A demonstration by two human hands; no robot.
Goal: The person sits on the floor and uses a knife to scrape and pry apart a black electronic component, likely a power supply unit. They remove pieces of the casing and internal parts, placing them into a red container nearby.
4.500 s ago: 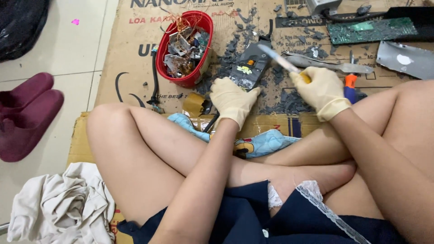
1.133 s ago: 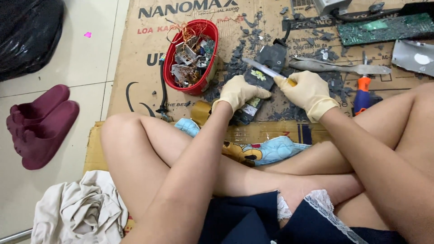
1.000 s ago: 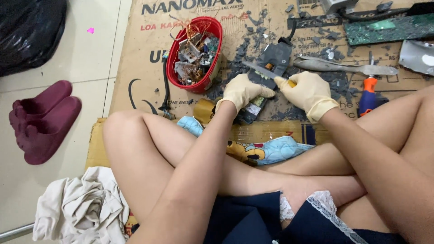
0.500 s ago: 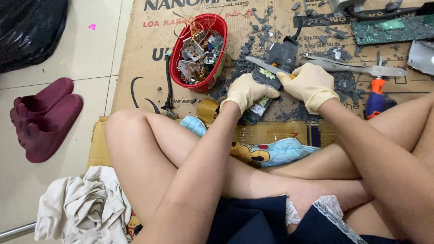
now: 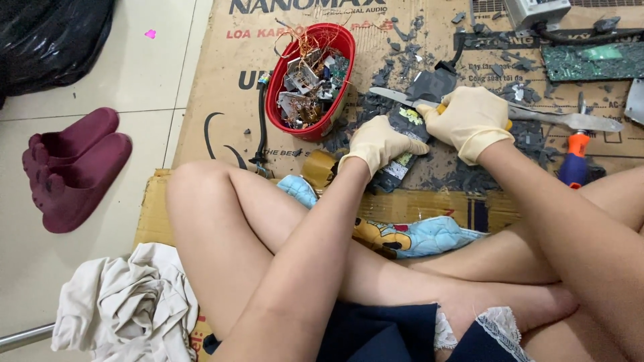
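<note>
I sit cross-legged on cardboard. My left hand, in a cream rubber glove, presses down on a dark electronic part with a yellow-green label. My gloved right hand grips a yellow-handled knife whose blade points left over that part. Grey broken fragments lie scattered around both hands.
A red oval basket full of wire and salvaged components stands left of the hands. A green circuit board, a metal blade and an orange-handled screwdriver lie at right. Maroon slippers, a crumpled cloth and a black bag are on the left floor.
The hands came together over the dark part; the right hand lowered the knife from a raised position onto it. The view shifted slightly, the hands staying on the part.
</note>
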